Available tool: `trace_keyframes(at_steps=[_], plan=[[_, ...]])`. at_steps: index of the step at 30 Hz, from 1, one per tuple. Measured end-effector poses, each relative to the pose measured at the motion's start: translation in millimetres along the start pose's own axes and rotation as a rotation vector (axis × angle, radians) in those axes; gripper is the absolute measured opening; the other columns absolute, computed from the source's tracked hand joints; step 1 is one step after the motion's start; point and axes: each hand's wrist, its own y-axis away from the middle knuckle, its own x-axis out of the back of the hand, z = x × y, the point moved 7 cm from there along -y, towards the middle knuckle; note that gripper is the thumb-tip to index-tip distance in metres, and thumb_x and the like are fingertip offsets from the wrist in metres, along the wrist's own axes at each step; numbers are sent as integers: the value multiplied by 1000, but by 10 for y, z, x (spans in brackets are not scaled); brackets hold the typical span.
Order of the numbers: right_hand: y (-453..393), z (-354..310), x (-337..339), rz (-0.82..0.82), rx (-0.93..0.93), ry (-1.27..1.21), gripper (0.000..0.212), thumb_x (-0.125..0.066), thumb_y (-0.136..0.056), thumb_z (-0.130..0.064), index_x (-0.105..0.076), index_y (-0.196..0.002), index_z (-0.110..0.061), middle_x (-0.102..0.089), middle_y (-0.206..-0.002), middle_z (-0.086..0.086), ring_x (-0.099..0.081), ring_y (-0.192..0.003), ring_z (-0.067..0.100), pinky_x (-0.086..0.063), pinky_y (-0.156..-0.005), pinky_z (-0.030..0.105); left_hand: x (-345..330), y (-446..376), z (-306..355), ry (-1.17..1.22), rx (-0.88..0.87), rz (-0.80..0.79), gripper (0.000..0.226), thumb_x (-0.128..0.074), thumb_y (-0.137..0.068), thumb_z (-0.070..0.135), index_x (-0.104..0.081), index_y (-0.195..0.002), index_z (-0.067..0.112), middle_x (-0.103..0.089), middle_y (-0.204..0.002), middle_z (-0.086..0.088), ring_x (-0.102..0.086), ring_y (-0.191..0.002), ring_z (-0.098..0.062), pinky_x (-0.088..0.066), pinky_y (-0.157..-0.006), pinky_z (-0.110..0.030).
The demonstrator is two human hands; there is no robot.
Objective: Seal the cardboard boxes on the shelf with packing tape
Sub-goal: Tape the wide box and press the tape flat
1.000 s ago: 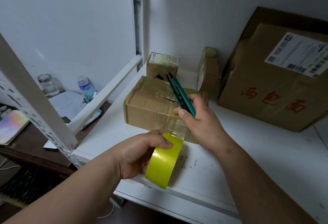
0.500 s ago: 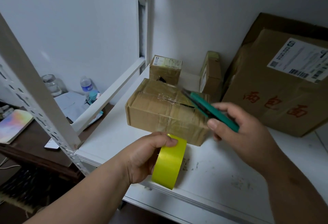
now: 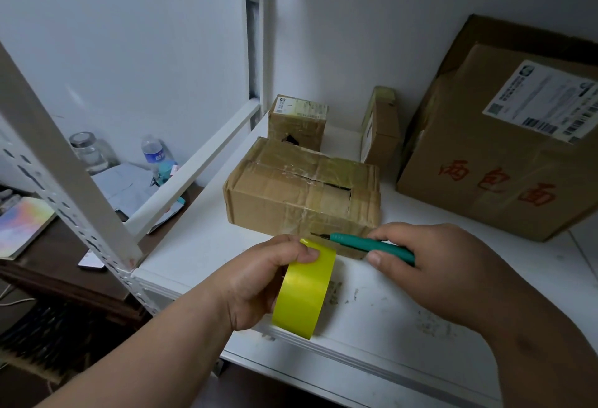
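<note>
A medium cardboard box point(image 3: 301, 190) lies on the white shelf point(image 3: 404, 320), its top seam split and partly taped. My left hand point(image 3: 259, 278) grips a yellow roll of packing tape point(image 3: 304, 291) upright just in front of the box. My right hand point(image 3: 433, 265) holds a green utility knife point(image 3: 369, 243) low at the box's front face, its tip pointing left toward the top of the roll. A small labelled box point(image 3: 299, 123) and a thin box point(image 3: 380, 129) stand behind. A large box point(image 3: 504, 148) with red characters leans at the right.
A white perforated upright point(image 3: 64, 174) and crossbar point(image 3: 194, 168) frame the shelf's left side. Beyond it, a dark desk holds a glass jar point(image 3: 89, 152), a water bottle point(image 3: 153, 155), papers and a colourful notebook point(image 3: 22, 226). The shelf's front edge runs below my hands.
My right hand has lowered the knife from above the box top down to its front face, turning the blade leftward toward the tape roll. My left hand has kept hold of the roll.
</note>
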Motion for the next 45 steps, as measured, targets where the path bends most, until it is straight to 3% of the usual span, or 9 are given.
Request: trace_keyframes(at_steps=[6, 13, 18, 25, 30, 35, 39, 42, 45], plan=[[-52, -175, 23, 2, 56, 177, 33, -39, -95, -56, -55, -119, -40, -62, -88, -12, -56, -83, 8, -48, -70, 30, -7, 6, -3, 1, -17, 7, 86, -83, -42, 32, -60, -120, 7, -59, -102, -15, -54, -93, -34, -35, -86, -47], [-33, -91, 47, -31, 41, 217, 32, -36, -97, -56, -54, -121, -43, -59, -87, -14, -54, -81, 5, -46, -67, 27, 19, -26, -10, 6, -29, -9, 74, -84, -41, 31, -64, -110, 16, -56, -101, -13, -52, -93, -32, -36, -86, -45], [-61, -75, 59, -33, 40, 236, 33, -39, -97, -56, -55, -123, -43, -61, -89, -13, -56, -84, 8, -47, -72, 30, 26, -57, -9, 1, -22, -35, 55, -83, -43, 33, -72, -96, 22, -51, -102, -8, -45, -92, -31, -30, -73, -38], [-158, -7, 113, -61, 31, 337, 29, -43, -97, -52, -60, -118, -40, -59, -82, -11, -53, -76, 10, -40, -59, 27, 101, -101, 57, -95, 52, -100, 69, -87, -39, 34, -69, -104, 25, -48, -108, -9, -37, -99, -31, -21, -70, -37], [-38, 228, 78, -156, -58, 131, 23, -51, -93, -50, -66, -108, -42, -65, -85, -13, -56, -77, 3, -48, -68, 28, 150, -98, 73, -118, 69, -140, 73, -86, -41, 27, -66, -111, 19, -53, -111, -14, -44, -102, -35, -26, -87, -47], [166, 701, 48, -252, -216, -219, 7, -61, -89, -47, -67, -91, -44, -69, -78, -19, -63, -70, 0, -47, -60, 21, 146, -73, 37, -105, 84, -150, 67, -87, -39, 24, -68, -104, 19, -52, -107, -17, -43, -99, -36, -30, -81, -45], [372, 1155, -11, -200, -409, -261, 12, -62, -92, -35, -63, -100, -44, -68, -72, -2, -62, -61, 11, -46, -57, 24, 141, -74, 85, -145, 95, -155, 66, -84, -42, 25, -66, -105, 20, -51, -108, -16, -43, -100, -35, -30, -84, -45], [322, 1221, -255, -186, -492, -153, 24, -53, -97, -35, -47, -120, -41, -60, -99, -7, -60, -80, 11, -48, -66, 28, 139, -81, 114, -163, 103, -159, 68, -81, -44, 25, -64, -109, 18, -56, -109, -16, -50, -100, -35, -37, -88, -44], [207, 1167, -547, -174, -463, -6, 41, -51, -97, -34, -37, -135, -37, -54, -104, -7, -57, -87, 13, -50, -81, 36, 125, -75, 115, -156, 108, -167, 68, -80, -43, 25, -64, -108, 16, -60, -107, -17, -56, -96, -34, -47, -81, -38]])
